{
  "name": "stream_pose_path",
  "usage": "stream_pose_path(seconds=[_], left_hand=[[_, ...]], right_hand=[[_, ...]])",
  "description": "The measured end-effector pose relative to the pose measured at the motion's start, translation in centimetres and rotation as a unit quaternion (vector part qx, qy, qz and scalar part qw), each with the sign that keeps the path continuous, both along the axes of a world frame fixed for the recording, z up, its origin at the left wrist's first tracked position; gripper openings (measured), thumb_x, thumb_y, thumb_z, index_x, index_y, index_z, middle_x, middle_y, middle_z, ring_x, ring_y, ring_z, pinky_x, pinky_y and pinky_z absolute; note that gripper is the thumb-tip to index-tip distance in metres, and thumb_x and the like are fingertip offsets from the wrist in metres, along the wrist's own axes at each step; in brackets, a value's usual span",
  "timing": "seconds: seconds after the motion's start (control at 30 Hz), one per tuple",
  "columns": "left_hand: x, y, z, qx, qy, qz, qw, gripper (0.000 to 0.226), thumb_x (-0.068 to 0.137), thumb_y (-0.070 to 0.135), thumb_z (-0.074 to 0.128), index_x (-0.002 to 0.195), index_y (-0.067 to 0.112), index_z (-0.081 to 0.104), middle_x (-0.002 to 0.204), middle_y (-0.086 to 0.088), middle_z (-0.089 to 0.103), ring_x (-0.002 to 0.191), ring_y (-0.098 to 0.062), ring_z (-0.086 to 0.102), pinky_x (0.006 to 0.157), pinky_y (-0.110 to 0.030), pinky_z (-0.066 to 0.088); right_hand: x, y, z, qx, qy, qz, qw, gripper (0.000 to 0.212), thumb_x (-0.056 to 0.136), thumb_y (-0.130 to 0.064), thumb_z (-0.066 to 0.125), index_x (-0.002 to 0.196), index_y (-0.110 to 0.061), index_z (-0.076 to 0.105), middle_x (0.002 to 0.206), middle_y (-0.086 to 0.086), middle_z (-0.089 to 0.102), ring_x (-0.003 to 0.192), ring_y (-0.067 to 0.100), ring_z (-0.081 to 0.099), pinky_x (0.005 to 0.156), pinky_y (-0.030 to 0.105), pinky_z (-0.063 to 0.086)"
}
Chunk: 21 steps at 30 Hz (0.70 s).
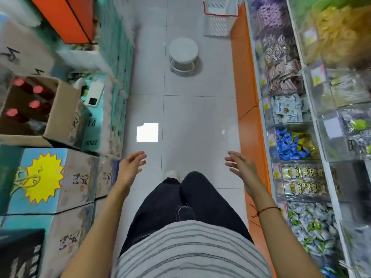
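I stand in a narrow shop aisle with a grey tiled floor (196, 117). My left hand (130, 167) hangs over the floor at the aisle's left side, fingers relaxed and spread, holding nothing. Opposite it, my right hand (241, 167) is held out at the same height near the orange shelf base (247, 109), also with loose fingers and nothing in it. A thin red string circles my right wrist. My dark trousers and striped shirt fill the bottom middle.
Stacked cartons (76, 181) line the left; an open box of red-capped bottles (30, 107) and a white phone (96, 93) sit on top. Clear bins of wrapped snacks (291, 145) fill the right shelves. A white round stool (183, 55) and a white basket (219, 15) stand ahead.
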<state>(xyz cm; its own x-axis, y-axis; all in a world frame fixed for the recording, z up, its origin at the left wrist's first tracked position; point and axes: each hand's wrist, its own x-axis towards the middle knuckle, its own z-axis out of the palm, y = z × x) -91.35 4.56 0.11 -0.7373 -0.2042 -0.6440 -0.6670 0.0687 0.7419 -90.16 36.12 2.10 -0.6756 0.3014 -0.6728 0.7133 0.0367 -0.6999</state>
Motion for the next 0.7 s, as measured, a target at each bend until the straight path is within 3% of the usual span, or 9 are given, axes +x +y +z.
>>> stream_pose_path(seconds=[0.2,0.33,0.7], left_hand=[[-15.7,1.5,1.3,-0.007,0.006,-0.035,0.999,0.022,0.098,0.018,0.052,0.117,0.011,0.059,0.117,-0.006,0.062,0.107,-0.021,0.060,0.097,-0.036,0.045],[-25.5,2.9,0.7,-0.015,0.009,-0.045,0.999,0.030,0.098,0.019,0.050,0.124,0.006,0.057,0.119,-0.006,0.061,0.108,-0.021,0.058,0.098,-0.037,0.044],[-50.5,6.0,1.2,-0.014,-0.003,-0.010,1.000,0.014,0.097,0.018,0.052,0.108,0.017,0.061,0.111,-0.003,0.065,0.101,-0.018,0.061,0.089,-0.031,0.045]], right_hand=[[-12.0,1.6,-0.1,-0.006,-0.024,-0.064,0.998,0.028,0.099,-0.017,0.048,0.123,-0.007,0.058,0.114,0.012,0.064,0.102,0.023,0.061,0.096,0.035,0.048],[-22.5,3.0,-1.1,-0.009,-0.027,-0.055,0.998,0.026,0.099,-0.017,0.048,0.121,-0.008,0.059,0.113,0.011,0.064,0.100,0.022,0.062,0.093,0.032,0.049],[-51.9,7.5,0.0,0.000,-0.018,-0.004,1.000,0.022,0.098,-0.017,0.050,0.116,-0.012,0.061,0.107,0.008,0.065,0.091,0.017,0.063,0.085,0.027,0.047]])
